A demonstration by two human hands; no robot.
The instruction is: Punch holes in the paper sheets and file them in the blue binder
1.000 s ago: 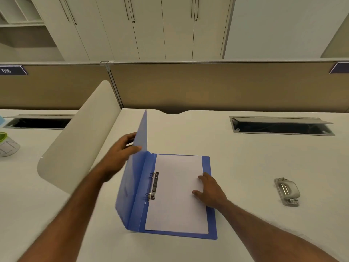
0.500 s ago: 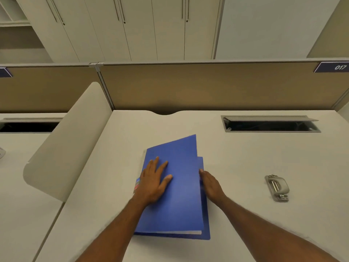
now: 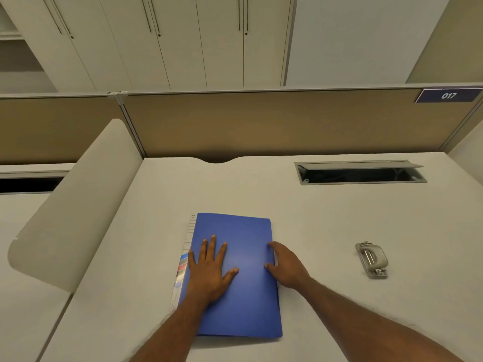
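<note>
Step in hand: closing-off, by my reading. The blue binder (image 3: pixel 243 278) lies shut and flat, and no loose paper sheets show anywhere on the desk (image 3: pixel 326 223).
Left hand (image 3: pixel 209 273): released, palm down, fingers spread, pressing the cover near the spine side.
Right hand (image 3: pixel 287 267): lightly bent, thumb and fingertips resting on the cover's free edge, gripping nothing that I can see.
Binder place: close to the desk's near edge, left of centre.
Binder make: thin matte blue plastic with rounded corners. A pale ruled label strip (image 3: pixel 184 259) with colour patches runs along the spine.
Next move: probably lifting both hands clear. If sheets remain elsewhere, the cover must be reopened first.
Hole punch (image 3: pixel 371 259): small grey metal body, lever down, untouched, well apart toward the right edge.
Desk surface: smooth off-white laminate.
Cable hatch (image 3: pixel 360 172): dark rectangular slot with a metal flap, near the far right corner.
Side screen (image 3: pixel 70 205): rounded pale panel along the left edge.
Partition (image 3: pixel 261 124): tan fabric behind the far edge.
</note>
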